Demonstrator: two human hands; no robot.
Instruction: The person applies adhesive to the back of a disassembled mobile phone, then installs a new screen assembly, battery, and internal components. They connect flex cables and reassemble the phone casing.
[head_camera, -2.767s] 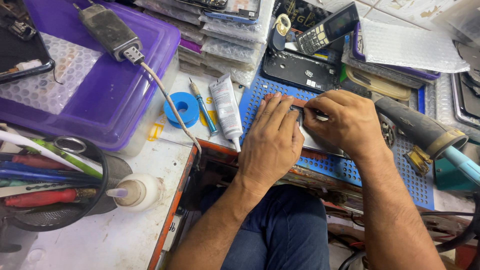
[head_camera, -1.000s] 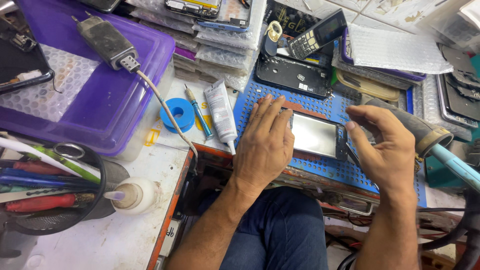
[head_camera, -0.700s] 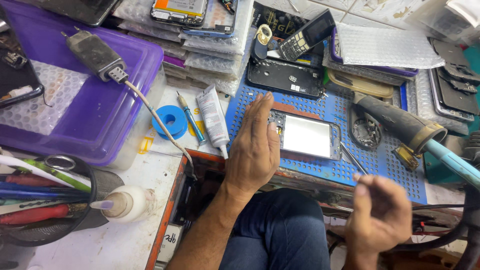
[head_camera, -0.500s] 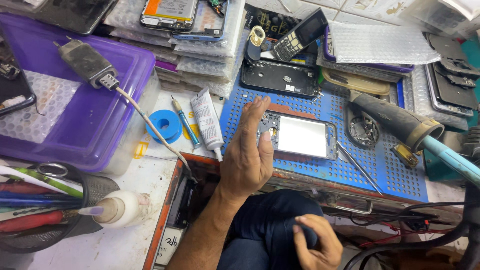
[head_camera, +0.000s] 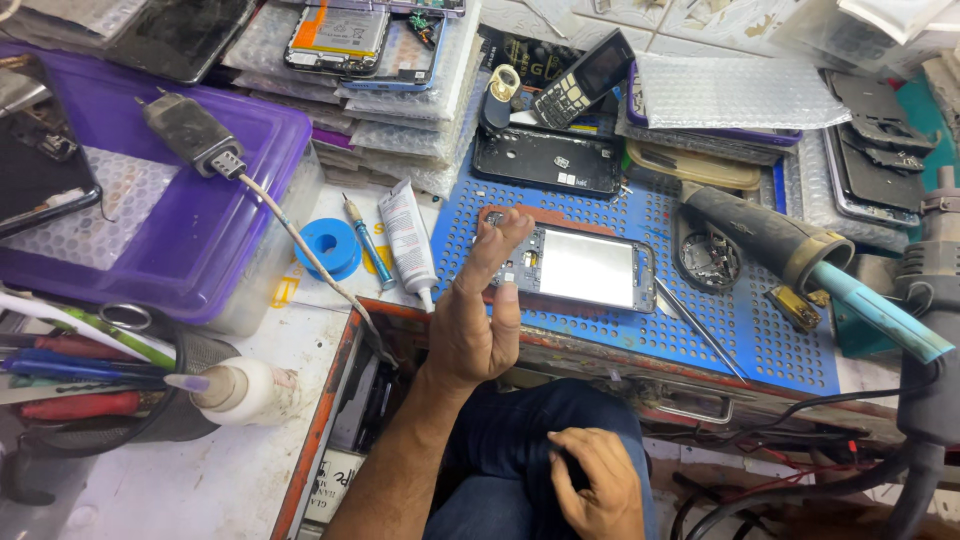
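Observation:
An opened phone frame (head_camera: 585, 267) with a pale shiny inner plate lies flat on a blue perforated work mat (head_camera: 660, 320). My left hand (head_camera: 480, 310) is raised on edge beside its left end, fingers straight and together, fingertips near the frame's corner, holding nothing. My right hand (head_camera: 590, 480) rests low on my lap against dark trousers, fingers loosely curled, with nothing visible in it. A thin metal tool (head_camera: 700, 330) lies on the mat just right of the phone frame.
A glue tube (head_camera: 405, 240), screwdriver (head_camera: 365, 245) and blue roll (head_camera: 330, 248) lie left of the mat. A purple box (head_camera: 170, 230) holds a charger (head_camera: 190, 135). A hot-air gun (head_camera: 800, 255), a black back cover (head_camera: 545, 160), a keypad phone (head_camera: 585, 78) and stacked bubble-wrapped parts surround the mat. A pen cup (head_camera: 90, 380) stands front left.
My right hand left the phone frame and dropped to my lap. My left hand lifted off the frame and turned on edge. The camera view shifted slightly.

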